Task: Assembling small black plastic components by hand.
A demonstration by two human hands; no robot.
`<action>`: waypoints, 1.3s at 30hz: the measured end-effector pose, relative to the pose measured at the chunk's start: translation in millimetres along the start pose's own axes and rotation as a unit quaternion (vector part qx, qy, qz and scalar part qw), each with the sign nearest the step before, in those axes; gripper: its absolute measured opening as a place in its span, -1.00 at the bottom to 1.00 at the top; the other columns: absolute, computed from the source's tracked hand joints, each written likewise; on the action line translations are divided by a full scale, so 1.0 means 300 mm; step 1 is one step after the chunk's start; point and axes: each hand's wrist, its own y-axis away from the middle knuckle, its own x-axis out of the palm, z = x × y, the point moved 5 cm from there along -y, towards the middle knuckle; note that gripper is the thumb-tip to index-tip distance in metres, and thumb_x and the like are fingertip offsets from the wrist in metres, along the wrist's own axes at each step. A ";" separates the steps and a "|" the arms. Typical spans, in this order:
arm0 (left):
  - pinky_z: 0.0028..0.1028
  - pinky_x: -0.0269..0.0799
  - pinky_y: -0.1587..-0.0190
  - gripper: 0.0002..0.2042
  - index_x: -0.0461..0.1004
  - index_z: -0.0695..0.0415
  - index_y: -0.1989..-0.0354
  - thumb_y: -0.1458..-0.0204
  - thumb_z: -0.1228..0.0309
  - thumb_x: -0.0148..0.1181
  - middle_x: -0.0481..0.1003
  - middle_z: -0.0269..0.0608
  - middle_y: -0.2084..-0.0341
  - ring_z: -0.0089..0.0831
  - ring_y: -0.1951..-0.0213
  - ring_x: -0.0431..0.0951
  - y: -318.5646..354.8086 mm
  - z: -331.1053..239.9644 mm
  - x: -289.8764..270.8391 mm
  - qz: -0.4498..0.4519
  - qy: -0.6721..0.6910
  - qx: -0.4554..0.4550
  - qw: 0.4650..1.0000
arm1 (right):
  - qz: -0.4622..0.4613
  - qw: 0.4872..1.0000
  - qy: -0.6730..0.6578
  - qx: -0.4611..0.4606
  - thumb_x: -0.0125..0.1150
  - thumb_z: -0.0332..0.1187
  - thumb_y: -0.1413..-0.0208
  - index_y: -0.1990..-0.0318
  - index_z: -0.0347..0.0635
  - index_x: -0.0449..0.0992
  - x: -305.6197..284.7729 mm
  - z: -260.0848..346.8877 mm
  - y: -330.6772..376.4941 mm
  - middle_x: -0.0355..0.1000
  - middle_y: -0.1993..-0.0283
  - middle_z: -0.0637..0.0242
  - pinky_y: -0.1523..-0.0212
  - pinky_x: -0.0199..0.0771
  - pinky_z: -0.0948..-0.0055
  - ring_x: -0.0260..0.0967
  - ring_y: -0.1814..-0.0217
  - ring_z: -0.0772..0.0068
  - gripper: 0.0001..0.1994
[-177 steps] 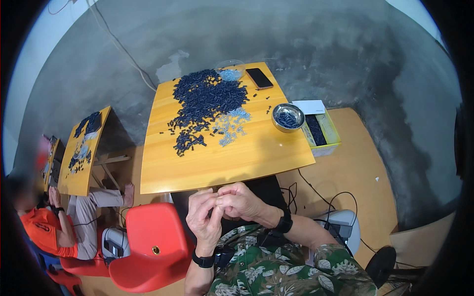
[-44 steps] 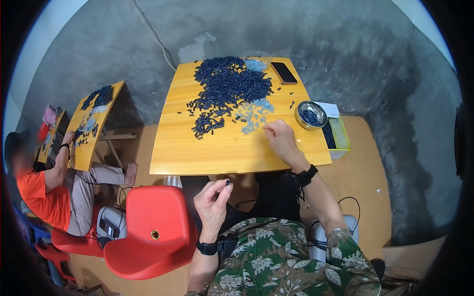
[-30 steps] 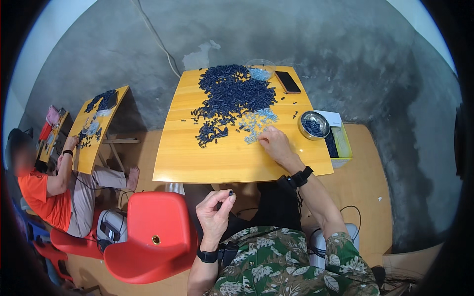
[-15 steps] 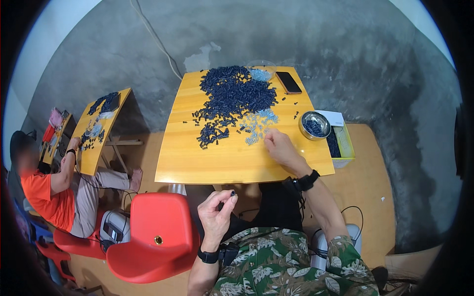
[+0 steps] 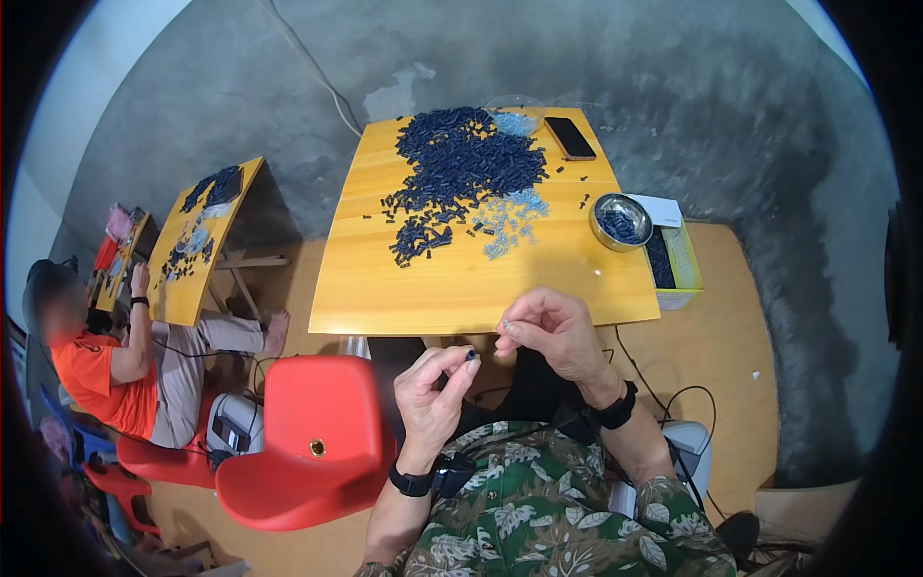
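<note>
My left hand (image 5: pixel 433 392) pinches a small dark tubular piece (image 5: pixel 471 356) between thumb and fingertips, its round end facing up. Close beside it, my right hand (image 5: pixel 556 335) is closed in a pinch on a tiny pale piece (image 5: pixel 506 325); the two pieces are apart. Both hands are at the table's near edge. Farther back lies a big heap of dark tubular pieces (image 5: pixel 471 163), with a scatter of small pale see-through pieces (image 5: pixel 505 226) at its near right side. More pale pieces sit in a transparent bowl (image 5: pixel 524 102) at the far edge.
The yellow wooden table (image 5: pixel 356 288) also bears a phone (image 5: pixel 570 139) and a metal bowl (image 5: pixel 608 206) of dark pieces. A yellow-sided box (image 5: pixel 685 300) stands right of it. Left are a red chair (image 5: pixel 322 404) and a person (image 5: pixel 115 375) at another table (image 5: pixel 178 306).
My right hand has come back from the pale pieces on the table to beside my left hand, now pinching a tiny pale piece. The left hand still holds the dark piece.
</note>
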 end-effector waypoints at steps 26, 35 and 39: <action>-0.33 0.44 0.40 -0.82 0.54 0.27 0.31 0.12 0.64 0.33 0.51 -0.10 0.50 -0.20 0.45 0.52 -0.015 -0.092 0.010 0.030 -0.264 0.207 0.942 | 0.100 0.898 0.417 -0.101 0.29 -0.48 -0.05 0.30 -0.26 0.57 0.131 0.108 -0.020 0.51 0.38 0.24 0.37 0.44 0.47 0.47 0.40 0.39 -0.92; -0.28 0.42 0.36 -0.74 0.48 0.28 0.24 0.15 0.68 0.31 0.48 -0.08 0.46 -0.14 0.41 0.49 -0.009 -0.108 0.014 0.077 -0.283 0.262 0.920 | 0.121 0.939 0.309 0.087 0.31 -0.54 0.01 0.37 -0.27 0.55 0.107 0.109 -0.046 0.52 0.52 0.34 0.44 0.41 0.58 0.43 0.48 0.63 -0.94; -0.27 0.42 0.34 -0.72 0.47 0.28 0.22 0.16 0.69 0.29 0.47 -0.08 0.46 -0.13 0.40 0.48 -0.005 -0.102 0.020 0.089 -0.290 0.275 0.912 | 0.148 0.917 0.367 0.046 0.30 -0.53 0.01 0.38 -0.27 0.53 0.124 0.129 -0.050 0.52 0.52 0.35 0.45 0.40 0.58 0.41 0.49 0.65 -0.94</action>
